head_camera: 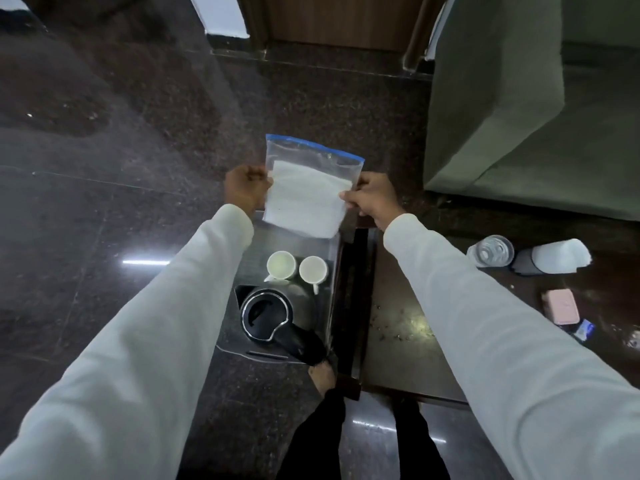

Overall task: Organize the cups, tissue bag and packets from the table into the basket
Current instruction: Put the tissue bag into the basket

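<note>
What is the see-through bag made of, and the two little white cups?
The bag looks like thin clear plastic: white tissues show through it, and a blue zip strip runs along the top. The two cups look like glazed white ceramic, smooth and slightly shiny, though hard plastic is possible.

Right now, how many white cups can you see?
2. One white cup and another stand side by side in the clear basket, just beyond the black kettle, under the held tissue bag. The bag could hide more.
</note>
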